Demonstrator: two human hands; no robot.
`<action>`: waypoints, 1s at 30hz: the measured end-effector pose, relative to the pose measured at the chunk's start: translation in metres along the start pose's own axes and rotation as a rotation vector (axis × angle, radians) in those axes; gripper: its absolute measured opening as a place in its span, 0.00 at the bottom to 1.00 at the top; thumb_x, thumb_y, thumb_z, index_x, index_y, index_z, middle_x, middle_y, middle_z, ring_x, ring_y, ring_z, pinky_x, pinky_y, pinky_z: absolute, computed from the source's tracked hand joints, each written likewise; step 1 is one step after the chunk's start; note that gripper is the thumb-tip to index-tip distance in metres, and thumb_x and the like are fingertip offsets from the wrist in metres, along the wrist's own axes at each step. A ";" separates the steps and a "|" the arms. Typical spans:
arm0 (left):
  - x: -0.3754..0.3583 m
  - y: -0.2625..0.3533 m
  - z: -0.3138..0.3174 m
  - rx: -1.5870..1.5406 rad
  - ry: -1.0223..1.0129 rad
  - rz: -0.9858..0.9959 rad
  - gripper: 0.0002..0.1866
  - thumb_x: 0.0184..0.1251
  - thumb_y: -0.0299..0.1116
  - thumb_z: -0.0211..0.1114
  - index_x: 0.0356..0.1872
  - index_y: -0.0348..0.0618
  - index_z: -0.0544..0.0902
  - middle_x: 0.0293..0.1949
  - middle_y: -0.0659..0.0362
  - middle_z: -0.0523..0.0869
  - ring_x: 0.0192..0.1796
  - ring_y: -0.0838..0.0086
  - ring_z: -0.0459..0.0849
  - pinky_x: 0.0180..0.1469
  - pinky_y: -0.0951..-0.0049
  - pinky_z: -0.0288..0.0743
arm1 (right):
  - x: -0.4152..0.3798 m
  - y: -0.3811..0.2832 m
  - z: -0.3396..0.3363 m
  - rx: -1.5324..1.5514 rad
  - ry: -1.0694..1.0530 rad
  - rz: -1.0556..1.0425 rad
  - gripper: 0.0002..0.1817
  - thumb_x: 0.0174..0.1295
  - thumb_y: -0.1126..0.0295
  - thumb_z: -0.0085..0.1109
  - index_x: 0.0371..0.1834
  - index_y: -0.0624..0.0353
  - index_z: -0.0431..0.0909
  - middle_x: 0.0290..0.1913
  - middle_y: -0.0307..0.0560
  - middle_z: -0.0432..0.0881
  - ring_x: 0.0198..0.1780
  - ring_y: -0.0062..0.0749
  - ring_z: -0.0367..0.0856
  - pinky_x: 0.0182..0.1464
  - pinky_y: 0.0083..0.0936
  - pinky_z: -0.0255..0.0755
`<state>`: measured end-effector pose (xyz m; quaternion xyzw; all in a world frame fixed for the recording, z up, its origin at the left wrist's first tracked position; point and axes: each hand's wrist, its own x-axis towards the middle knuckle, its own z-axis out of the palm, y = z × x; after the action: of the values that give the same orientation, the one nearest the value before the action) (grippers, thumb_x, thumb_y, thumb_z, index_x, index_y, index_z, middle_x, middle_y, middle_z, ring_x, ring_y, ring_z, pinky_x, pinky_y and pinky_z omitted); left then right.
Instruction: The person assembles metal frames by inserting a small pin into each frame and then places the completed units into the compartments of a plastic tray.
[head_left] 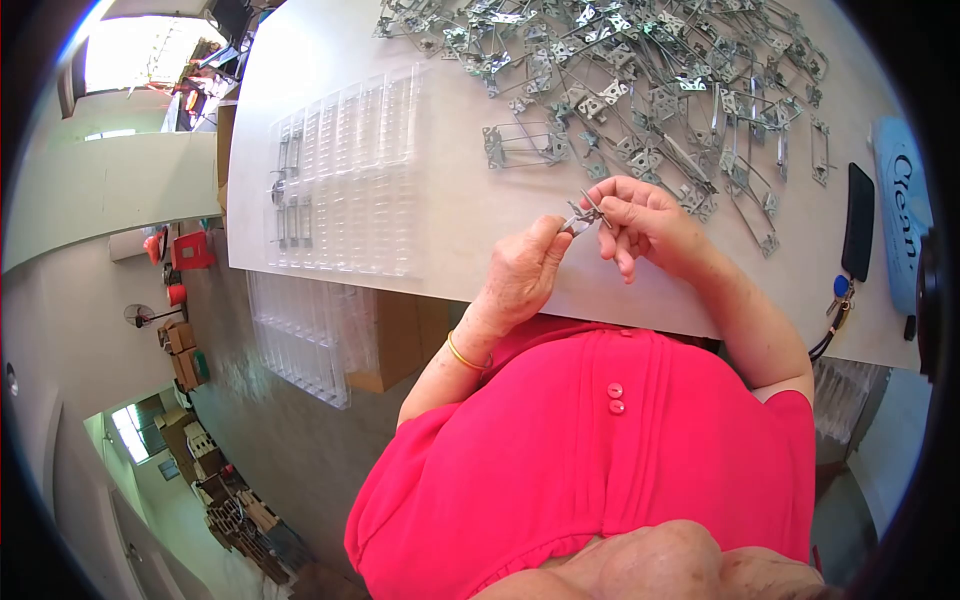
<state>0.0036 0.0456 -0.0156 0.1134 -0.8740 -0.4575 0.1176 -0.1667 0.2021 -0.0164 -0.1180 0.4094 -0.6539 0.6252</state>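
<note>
The table (460,230) is a plain off-white, turning brighter toward its far left corner. Along its far edge, the metal parts (640,80) are silver-grey with pale, faintly greenish glints, and the held metal piece (588,212) is darker grey and silver. Near the left edge, the clear tray (350,170) is colourless, patterned with repeating whitish ridges in rows. By the right edge, the slim case (858,222) is solid black, the round tag (840,286) bright blue, and the packet (903,215) light blue with dark lettering. The top (540,420) is vivid pinkish red, its buttons (615,398) matching; the bangle (466,356) is golden yellow.
</note>
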 end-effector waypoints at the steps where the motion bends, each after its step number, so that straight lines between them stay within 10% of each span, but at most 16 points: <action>1: 0.000 0.000 -0.001 -0.003 -0.018 -0.007 0.05 0.77 0.29 0.61 0.46 0.40 0.79 0.27 0.47 0.81 0.27 0.50 0.81 0.30 0.58 0.72 | 0.001 -0.001 -0.002 0.001 -0.002 0.000 0.14 0.79 0.63 0.50 0.57 0.63 0.71 0.27 0.46 0.83 0.17 0.24 0.79 0.18 0.20 0.73; 11: -0.003 0.010 -0.013 -0.173 -0.191 -0.056 0.05 0.78 0.29 0.60 0.41 0.40 0.77 0.24 0.48 0.77 0.26 0.50 0.77 0.31 0.60 0.71 | -0.004 -0.005 -0.004 -0.112 -0.095 0.032 0.11 0.77 0.61 0.55 0.39 0.56 0.73 0.14 0.32 0.69 0.11 0.14 0.59 0.12 0.16 0.52; 13: -0.003 0.008 -0.019 -0.049 -0.238 0.040 0.07 0.81 0.30 0.57 0.44 0.38 0.80 0.24 0.57 0.78 0.25 0.72 0.75 0.31 0.69 0.71 | -0.004 -0.004 -0.002 -0.098 -0.098 0.031 0.11 0.77 0.61 0.56 0.39 0.55 0.73 0.14 0.30 0.67 0.11 0.13 0.56 0.13 0.16 0.49; 16: -0.001 0.014 -0.024 -0.003 -0.322 0.214 0.08 0.80 0.32 0.58 0.43 0.38 0.80 0.23 0.59 0.78 0.26 0.74 0.75 0.31 0.69 0.71 | -0.002 -0.001 -0.007 -0.053 -0.059 0.013 0.11 0.78 0.61 0.55 0.39 0.54 0.73 0.16 0.30 0.67 0.11 0.12 0.55 0.13 0.15 0.48; 22: -0.003 0.019 -0.015 -0.341 -0.228 -0.262 0.16 0.85 0.41 0.52 0.41 0.39 0.79 0.24 0.65 0.74 0.25 0.81 0.72 0.27 0.75 0.65 | -0.006 -0.010 -0.010 0.013 -0.029 -0.388 0.05 0.78 0.67 0.54 0.46 0.56 0.71 0.32 0.48 0.86 0.19 0.21 0.77 0.18 0.17 0.69; 30: -0.003 0.019 -0.014 -0.476 -0.167 -0.360 0.18 0.87 0.42 0.49 0.40 0.39 0.78 0.26 0.68 0.71 0.27 0.86 0.70 0.27 0.83 0.62 | -0.006 0.014 0.004 -0.317 0.048 -0.590 0.02 0.77 0.78 0.53 0.48 0.59 0.72 0.40 0.48 0.87 0.25 0.17 0.80 0.25 0.15 0.74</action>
<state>0.0093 0.0469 0.0076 0.1977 -0.7150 -0.6704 -0.0144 -0.1531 0.2077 -0.0210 -0.3119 0.4687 -0.7375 0.3730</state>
